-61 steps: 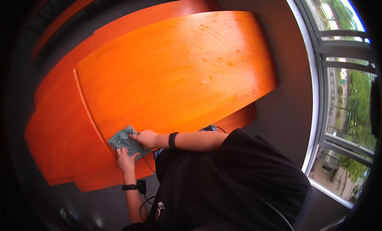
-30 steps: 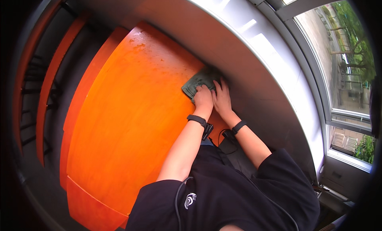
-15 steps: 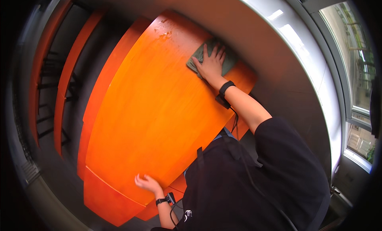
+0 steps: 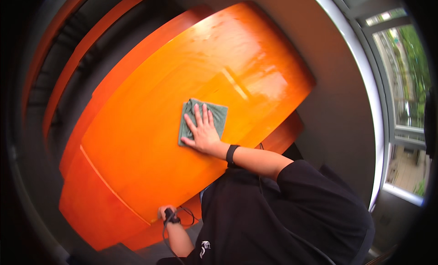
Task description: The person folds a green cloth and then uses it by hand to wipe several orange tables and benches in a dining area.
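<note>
My right hand [image 4: 204,133] lies flat on a folded grey-green cloth [image 4: 219,116], fingers spread, pressing it against the middle of the orange table [image 4: 141,123]. The cloth pokes out past the fingertips and on both sides of the hand. My left hand [image 4: 164,211] is at the table's near edge, low in the view. A black device [image 4: 170,215] on the wrist and its cable cover part of that hand, so its fingers do not show clearly.
Orange benches [image 4: 86,128] run along the table's left side. A dark wall [image 4: 315,41] borders its far right, with a window [image 4: 404,82] beyond. An orange seat [image 4: 287,130] shows beside my right arm. Glossy reflections lie on the far tabletop.
My right hand and the cloth have come from the far right of the table back to its middle. My left hand has moved down to the near edge. The view has shifted.
</note>
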`<control>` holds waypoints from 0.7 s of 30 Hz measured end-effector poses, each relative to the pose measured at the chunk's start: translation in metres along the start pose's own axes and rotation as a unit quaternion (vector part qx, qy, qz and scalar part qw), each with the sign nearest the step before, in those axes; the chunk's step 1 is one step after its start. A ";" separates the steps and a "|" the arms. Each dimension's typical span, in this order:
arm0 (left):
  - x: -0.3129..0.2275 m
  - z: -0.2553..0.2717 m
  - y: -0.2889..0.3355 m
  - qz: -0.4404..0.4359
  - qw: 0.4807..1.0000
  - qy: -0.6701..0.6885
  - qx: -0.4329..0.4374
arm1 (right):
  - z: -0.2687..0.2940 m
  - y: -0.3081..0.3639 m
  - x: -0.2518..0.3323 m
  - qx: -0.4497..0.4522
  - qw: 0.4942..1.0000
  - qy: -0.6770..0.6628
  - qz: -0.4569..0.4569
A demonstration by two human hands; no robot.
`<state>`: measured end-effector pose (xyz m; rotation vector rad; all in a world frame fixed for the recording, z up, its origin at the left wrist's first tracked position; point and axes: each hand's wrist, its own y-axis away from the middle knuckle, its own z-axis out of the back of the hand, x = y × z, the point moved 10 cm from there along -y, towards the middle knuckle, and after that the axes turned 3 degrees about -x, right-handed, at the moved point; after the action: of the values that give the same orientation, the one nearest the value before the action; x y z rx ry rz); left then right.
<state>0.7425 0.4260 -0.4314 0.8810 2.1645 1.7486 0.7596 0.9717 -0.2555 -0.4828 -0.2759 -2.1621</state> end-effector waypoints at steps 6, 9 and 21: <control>0.116 0.129 0.071 0.070 0.936 0.287 -0.190 | -0.074 0.044 0.142 0.099 0.971 0.030 0.217; 0.005 0.071 -0.028 -0.061 0.869 0.489 -0.049 | -0.115 0.071 0.252 0.113 0.924 0.006 0.366; 0.007 0.049 -0.019 0.061 0.841 0.536 -0.038 | -0.190 0.026 0.407 0.161 0.866 -0.085 0.467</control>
<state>0.7568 0.4681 -0.4609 -0.1050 2.5730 2.8035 0.5156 0.5939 -0.2484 -0.4772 -0.3907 -1.0990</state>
